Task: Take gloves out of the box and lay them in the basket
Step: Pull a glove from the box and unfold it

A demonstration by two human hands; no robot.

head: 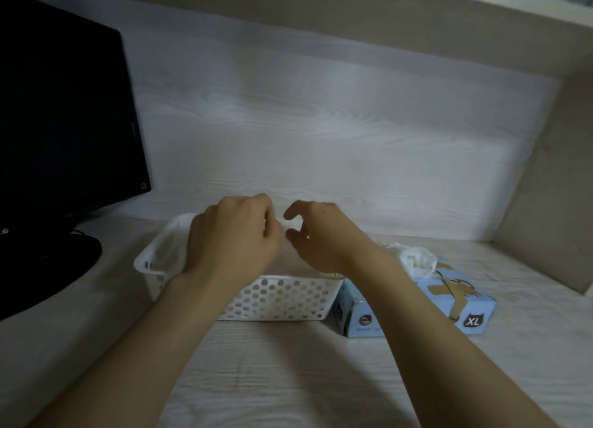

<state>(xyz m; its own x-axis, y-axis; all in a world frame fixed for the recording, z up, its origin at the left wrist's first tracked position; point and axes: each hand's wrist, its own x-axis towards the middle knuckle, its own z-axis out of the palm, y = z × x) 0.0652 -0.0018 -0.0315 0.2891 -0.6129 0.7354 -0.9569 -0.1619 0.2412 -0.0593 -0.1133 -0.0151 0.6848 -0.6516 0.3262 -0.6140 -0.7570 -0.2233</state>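
A white perforated basket [279, 296] sits on the desk in front of me. Both my hands hover over it, close together. My left hand [234, 238] has its fingers curled inward, and what they hold is hidden. My right hand [321, 235] has thumb and fingers loosely curved and apart. A pale strip [291, 226] shows between the two hands; I cannot tell whether it is a glove or the basket's far rim. Thin translucent film [167, 251] lies against the basket's left inner wall. The blue glove box [417, 309], marked XL, stands right of the basket with white gloves [414, 257] bunched out of its top.
A black monitor [64, 122] on a round base [48, 267] stands at the left, close to the basket. A pale wood-grain back wall [321, 122] rises behind, and a beige side wall [545, 186] closes the right. Desk surface [288, 379] stretches toward me.
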